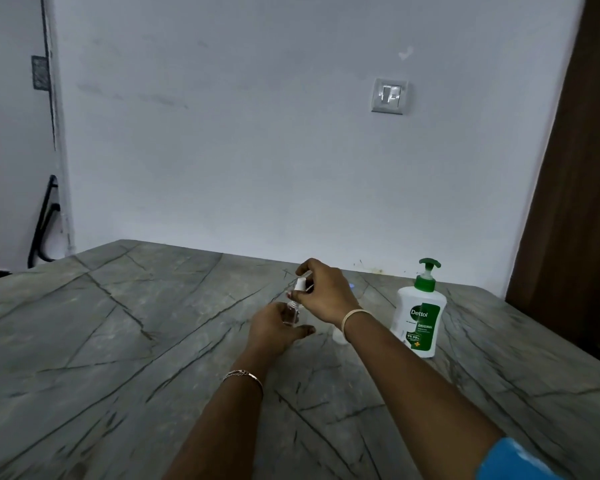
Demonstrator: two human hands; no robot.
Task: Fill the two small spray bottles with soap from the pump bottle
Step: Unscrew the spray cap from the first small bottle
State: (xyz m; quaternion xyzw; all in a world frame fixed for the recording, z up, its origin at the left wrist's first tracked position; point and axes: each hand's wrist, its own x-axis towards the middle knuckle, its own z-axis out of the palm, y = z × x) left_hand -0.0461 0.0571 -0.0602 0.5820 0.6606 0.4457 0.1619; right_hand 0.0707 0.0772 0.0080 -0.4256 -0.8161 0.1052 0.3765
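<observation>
Right now the left hand (278, 329) curls round a small clear plastic spray bottle (294, 315), which stands upright just below the centre of the frame. The right hand (326, 296) pinches its white spray cap (300, 285) between thumb and fingertips, directly above the neck. Whether the cap sits on the thread or has lifted clear, I cannot tell. Bottle and cap share one vertical axis, so I judge any twist or lift runs straight up. The glossy white plastic pump bottle (419, 315), with green pump head and green label, stands upright at the right of the frame, nearer the right hand and apart from both. A small pale object (338, 337) peeks from behind the right wrist, perhaps the second spray bottle, but too hidden to say. Everything rests on a smooth grey stone table (118, 341) crossed by dark veins.
</observation>
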